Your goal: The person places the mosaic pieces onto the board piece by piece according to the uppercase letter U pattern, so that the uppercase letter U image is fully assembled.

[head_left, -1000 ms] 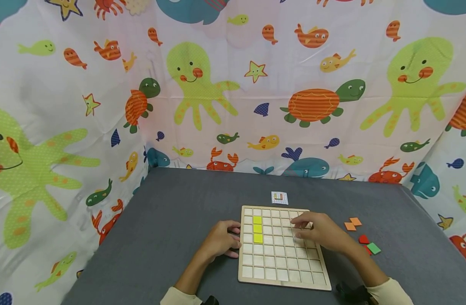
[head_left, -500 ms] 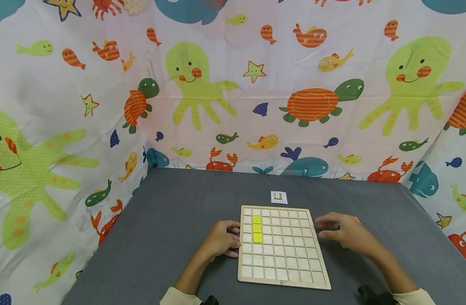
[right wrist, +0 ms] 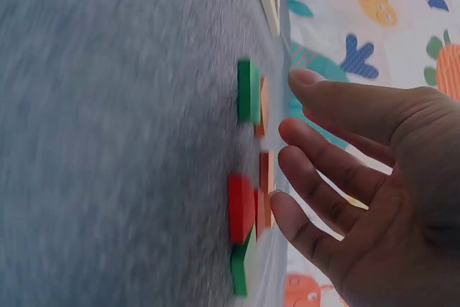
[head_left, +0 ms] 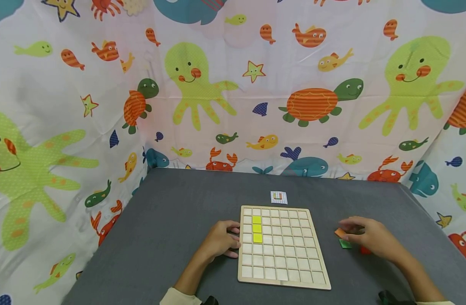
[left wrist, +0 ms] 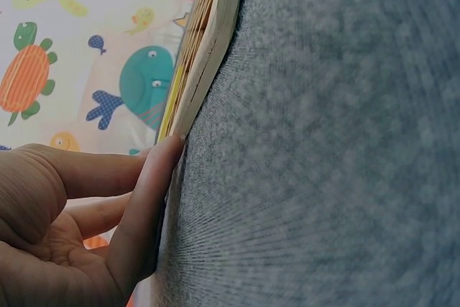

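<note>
Right hand (head_left: 372, 237) hovers over the bench (head_left: 202, 190), to the right of the board (head_left: 290, 262); its fingers are relaxed and apart, and they seem to grip nothing. Left hand (head_left: 219, 240) touches the board's left edge with loose fingers, perhaps to steady it. Three yellow tiles (head_left: 257, 228) lie in one column of the board. I judge that the step in hand is to take one more piece, probably the orange tile (head_left: 339, 232) near the fingertips, beside a green tile (head_left: 345, 244). This calls for a pinch by its thin edges, without pushing the neighbour.

Whether a fingertip touches the orange tile, I cannot tell. In the head view the hand covers some pieces; the right wrist view shows a red tile (right wrist: 238, 208) and a second green tile (right wrist: 241, 264). The pattern on the card (head_left: 278, 197) is too small to read exactly. The left wrist view cuts the board off.
</note>
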A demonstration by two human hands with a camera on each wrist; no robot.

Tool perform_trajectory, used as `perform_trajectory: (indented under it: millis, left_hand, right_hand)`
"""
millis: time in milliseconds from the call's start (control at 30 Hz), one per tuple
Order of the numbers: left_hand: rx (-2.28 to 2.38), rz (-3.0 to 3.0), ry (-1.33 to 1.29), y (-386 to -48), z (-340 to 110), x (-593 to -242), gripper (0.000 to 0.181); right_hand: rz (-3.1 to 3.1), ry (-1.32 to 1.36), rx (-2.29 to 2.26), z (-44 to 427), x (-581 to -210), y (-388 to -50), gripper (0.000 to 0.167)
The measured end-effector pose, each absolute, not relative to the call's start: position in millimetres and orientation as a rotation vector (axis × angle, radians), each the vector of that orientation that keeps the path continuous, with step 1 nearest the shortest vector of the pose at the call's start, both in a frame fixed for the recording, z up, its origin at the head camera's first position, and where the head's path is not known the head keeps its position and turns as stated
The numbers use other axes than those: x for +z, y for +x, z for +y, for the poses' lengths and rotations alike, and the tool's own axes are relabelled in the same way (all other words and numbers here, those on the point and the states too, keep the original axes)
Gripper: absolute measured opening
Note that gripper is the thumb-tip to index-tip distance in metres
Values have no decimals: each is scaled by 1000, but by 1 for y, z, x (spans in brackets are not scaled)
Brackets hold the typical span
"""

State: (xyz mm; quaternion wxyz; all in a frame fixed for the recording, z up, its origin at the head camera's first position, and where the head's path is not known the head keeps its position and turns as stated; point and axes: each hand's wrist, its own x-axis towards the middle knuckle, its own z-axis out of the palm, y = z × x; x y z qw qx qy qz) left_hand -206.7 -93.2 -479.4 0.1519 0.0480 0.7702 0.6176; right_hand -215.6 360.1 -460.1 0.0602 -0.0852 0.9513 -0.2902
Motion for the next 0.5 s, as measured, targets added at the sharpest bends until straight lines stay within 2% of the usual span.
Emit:
perform_trajectory:
  millis: [233,500]
  left_hand:
    - [1763,2219,137,-207,-93,-481,62]
    - [1760,2218,130,-207,-94,-481,61]
  right_hand:
    - [2892,-157,-804,384,-457,-213,54]
    - [2911,-133,-764,401,-458,-213,51]
